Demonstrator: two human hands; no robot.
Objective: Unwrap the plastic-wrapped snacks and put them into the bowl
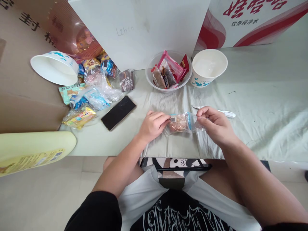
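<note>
A clear-wrapped piece of bread lies on the cloth-covered table in front of me, a small label on its left part and a blue strip on its right. My left hand grips the left end of the wrapper. Between thumb and fingers, my right hand pinches the wrapper's right end. Just behind the right hand rests a white-handled knife, its thin blade pointing left and partly hidden by the fingers.
Behind stand a clear bowl of snack packets and a white paper tub. A phone lies left, near piled wrapped snacks and a tipped paper tub. Boxes line the back; a yellow bottle is at left.
</note>
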